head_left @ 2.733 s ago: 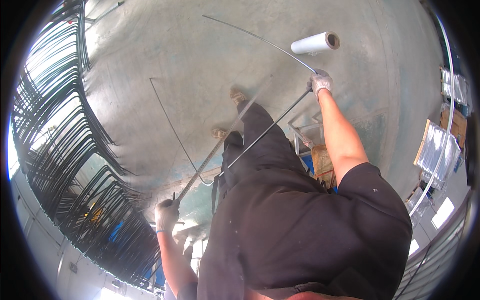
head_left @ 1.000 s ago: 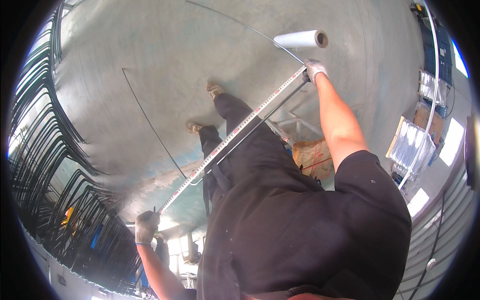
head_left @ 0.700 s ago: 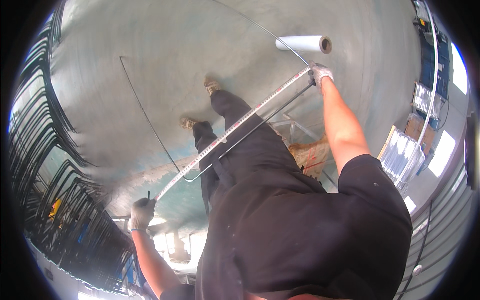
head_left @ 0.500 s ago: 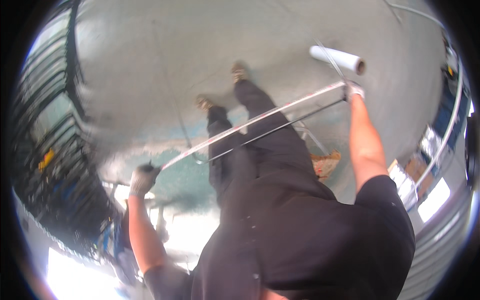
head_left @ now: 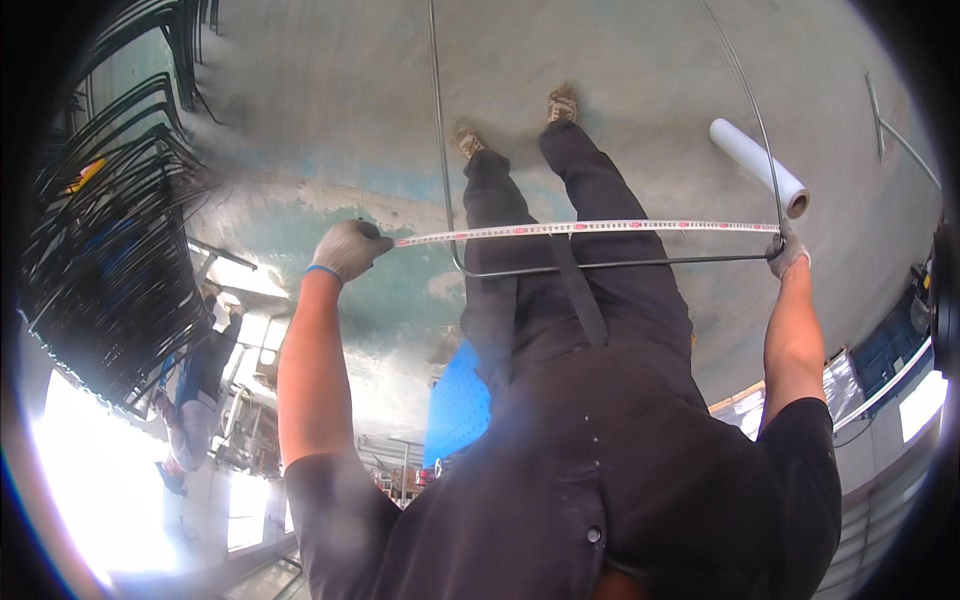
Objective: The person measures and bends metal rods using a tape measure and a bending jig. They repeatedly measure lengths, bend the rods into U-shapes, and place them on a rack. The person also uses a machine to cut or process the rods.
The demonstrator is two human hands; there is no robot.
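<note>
Left hand: gloved [head_left: 348, 248], closed around one end of the measuring tape [head_left: 590, 229]; fingers curled tight, blue cuff at the wrist.
Right hand: gloved [head_left: 787, 252], closed on the other end of the tape together with the corner of the bent steel rod [head_left: 620, 266]; how far the fingers wrap, not possible to tell, too small.
Measuring tape: white with red marks, stretched nearly level between the two hands, in front of the legs, just above the rod's straight side and close along it.
Bent steel rod: thin and grey; one straight side running from the right hand toward the left, then turning at a rounded corner near the legs and going up and away over the floor; a second leg rising from the right hand, curved by the lens.
Roll: white, tube-shaped [head_left: 757, 166], lying on the concrete floor [head_left: 300, 90], near the right hand but apart from it, just beside the rod's rising leg.
Rack: many dark bent rods [head_left: 110, 230] stacked at the left side, well apart from the hands.
Shoes: two brown ones [head_left: 510, 120] on the floor, above the tape.
Blue panel: perforated sheet [head_left: 458, 405] low between the left arm and the dark trousers.
</note>
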